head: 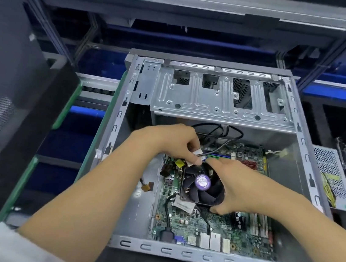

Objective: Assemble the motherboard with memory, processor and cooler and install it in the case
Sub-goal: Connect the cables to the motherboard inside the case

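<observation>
Motherboard (209, 227) lies flat inside the open metal case (194, 255), the fan cooler (202, 185) already on it, both hands at work above.

Head view: the left hand (170, 141) pinches a small white connector (197, 153) on a dark cable (220, 147) just over the cooler's far edge, seemingly to guide it toward a board header. The right hand (235, 184) curls round the cooler's right side, thumb at its near corner, likely steadying it. A perforated power supply (330, 177) sits outside the case to the right, on the bench.
</observation>
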